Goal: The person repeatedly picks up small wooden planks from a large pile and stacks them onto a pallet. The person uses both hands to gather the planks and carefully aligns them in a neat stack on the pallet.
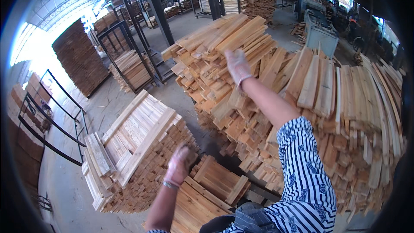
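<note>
My right hand [238, 65], in a light glove, reaches out to a big loose heap of wooden slats [241, 43] and rests on the slats near its top; whether the fingers grip one I cannot tell. My left hand [178, 166], also gloved, presses on the near end of a neat stack of short boards [138, 142] at the lower left, its fingers curled over the board ends. A lower stack of boards [215, 181] lies just right of that hand.
More loose slats [345, 103] spread to the right. Black metal racks [129, 51] and further tall board stacks [79, 58] stand on the concrete floor to the left and behind. A grey machine [321, 34] stands at the back right.
</note>
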`<action>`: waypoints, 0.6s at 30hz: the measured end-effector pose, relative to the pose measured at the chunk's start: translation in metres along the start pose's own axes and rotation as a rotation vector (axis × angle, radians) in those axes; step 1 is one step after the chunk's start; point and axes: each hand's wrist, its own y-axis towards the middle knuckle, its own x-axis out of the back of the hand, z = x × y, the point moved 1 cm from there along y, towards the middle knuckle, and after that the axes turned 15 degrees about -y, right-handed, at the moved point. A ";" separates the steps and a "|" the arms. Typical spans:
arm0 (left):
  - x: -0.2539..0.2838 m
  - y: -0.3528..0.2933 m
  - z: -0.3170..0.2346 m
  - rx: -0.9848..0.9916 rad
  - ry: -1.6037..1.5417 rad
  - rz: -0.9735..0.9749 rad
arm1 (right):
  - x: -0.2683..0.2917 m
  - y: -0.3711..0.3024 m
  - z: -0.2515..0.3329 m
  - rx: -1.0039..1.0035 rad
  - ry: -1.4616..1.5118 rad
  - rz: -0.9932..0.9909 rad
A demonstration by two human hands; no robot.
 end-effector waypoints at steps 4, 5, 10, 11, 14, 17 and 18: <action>-0.046 0.137 -0.086 0.037 -0.021 -0.023 | -0.026 0.088 -0.032 -0.206 -0.153 -0.043; -0.041 0.174 -0.102 0.007 -0.018 -0.039 | -0.029 0.098 -0.029 -0.254 -0.103 0.020; -0.086 0.324 -0.138 -0.074 0.210 -0.272 | -0.065 0.119 -0.049 -0.209 -0.156 0.064; -0.087 0.345 -0.141 -0.097 0.241 -0.330 | -0.071 0.112 -0.044 -0.208 -0.246 0.082; -0.096 0.386 -0.129 -0.149 0.328 -0.304 | -0.081 0.112 -0.050 -0.167 -0.218 0.023; -0.129 0.396 -0.105 -0.153 0.113 -0.434 | -0.079 0.113 -0.058 -0.189 -0.185 0.085; -0.126 0.389 -0.109 -0.179 0.030 -0.389 | -0.076 0.113 -0.051 -0.222 -0.140 0.111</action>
